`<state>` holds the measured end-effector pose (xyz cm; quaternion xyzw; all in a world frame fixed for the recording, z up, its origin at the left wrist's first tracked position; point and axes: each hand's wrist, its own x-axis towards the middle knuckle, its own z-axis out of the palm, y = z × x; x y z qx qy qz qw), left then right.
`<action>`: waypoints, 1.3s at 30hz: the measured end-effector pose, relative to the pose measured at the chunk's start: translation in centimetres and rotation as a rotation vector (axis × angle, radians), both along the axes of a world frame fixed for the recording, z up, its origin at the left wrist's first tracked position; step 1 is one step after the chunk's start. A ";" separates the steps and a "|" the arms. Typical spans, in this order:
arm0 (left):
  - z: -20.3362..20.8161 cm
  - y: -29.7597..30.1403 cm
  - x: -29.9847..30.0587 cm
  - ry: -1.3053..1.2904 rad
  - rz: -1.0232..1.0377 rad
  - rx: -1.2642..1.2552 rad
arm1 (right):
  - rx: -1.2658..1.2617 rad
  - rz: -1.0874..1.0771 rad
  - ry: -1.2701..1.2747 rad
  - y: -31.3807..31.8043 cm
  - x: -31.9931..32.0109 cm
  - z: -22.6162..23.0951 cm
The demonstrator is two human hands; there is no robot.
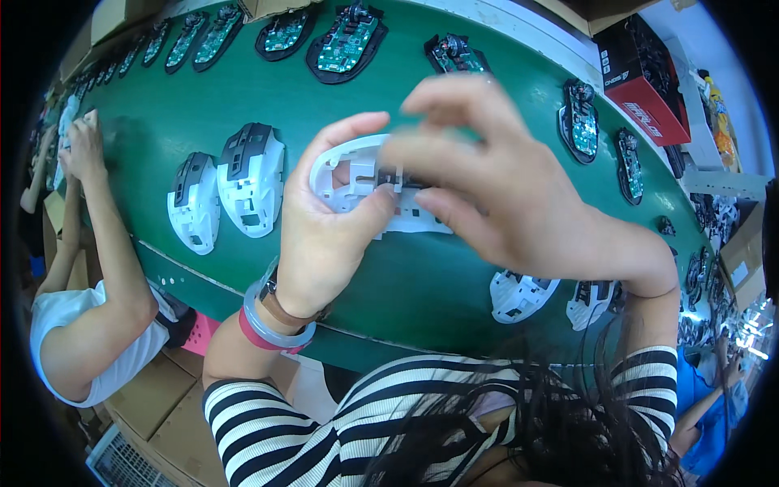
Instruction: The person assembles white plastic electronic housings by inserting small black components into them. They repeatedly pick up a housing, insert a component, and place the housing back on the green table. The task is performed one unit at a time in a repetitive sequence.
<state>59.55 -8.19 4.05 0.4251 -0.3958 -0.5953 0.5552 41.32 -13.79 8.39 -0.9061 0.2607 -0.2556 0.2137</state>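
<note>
My left hand [320, 243] is wrapped around a white plastic computer mouse shell [345, 158], its hollow inner side showing, with thumb and fingers on its rim. A dark part sits inside the shell near my left thumb tip. My right hand [519, 187] hovers over the shell's right side, thumb close to it and fingers curved. Motion smears those fingers, so whether they pinch anything is hidden. Two white shells with dark tops [251, 178] [193, 203] lie to the left. Two more white shells [522, 296] [590, 304] rest below my right forearm.
A green worktable [389, 292] carries mouse bases with green circuit boards [345, 45] along its far side, more [579, 122] on the right. A red and black box [645, 81] stands far right. A co-worker's hand [85, 146] works at the left; cardboard boxes [154, 390] are below.
</note>
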 end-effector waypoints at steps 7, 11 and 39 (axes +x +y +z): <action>-0.2 0.4 -1.0 -0.129 0.025 0.064 | -0.648 -0.163 0.466 3.2 0.2 -1.2; -0.4 -0.2 -1.2 -0.149 0.039 0.040 | -0.689 -0.089 0.313 3.0 -3.4 -0.3; -0.2 -0.8 -0.6 0.324 -0.320 0.124 | 0.002 -0.911 0.549 -25.4 -36.4 -2.6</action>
